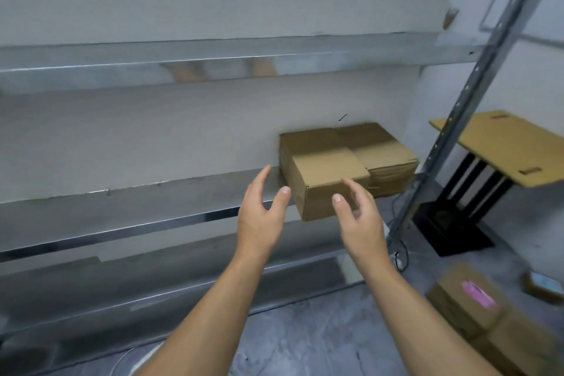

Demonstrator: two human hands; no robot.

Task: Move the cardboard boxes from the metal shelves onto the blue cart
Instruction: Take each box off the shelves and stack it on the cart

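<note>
The brown cardboard box (329,174) I face sits flat on the middle metal shelf (122,210), at its right end, back to the far wall, top flaps folded shut. Its right part looks creased, and I cannot tell whether that is a second box. Low at the near right, more boxes (476,311) show blurred, one marked pink.

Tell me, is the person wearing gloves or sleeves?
No. The left hand and right hand are bare. The left forearm and right forearm are bare to the picture's edge. No watch, ring or bracelet shows. Thumbnails look short and plain.
</note>
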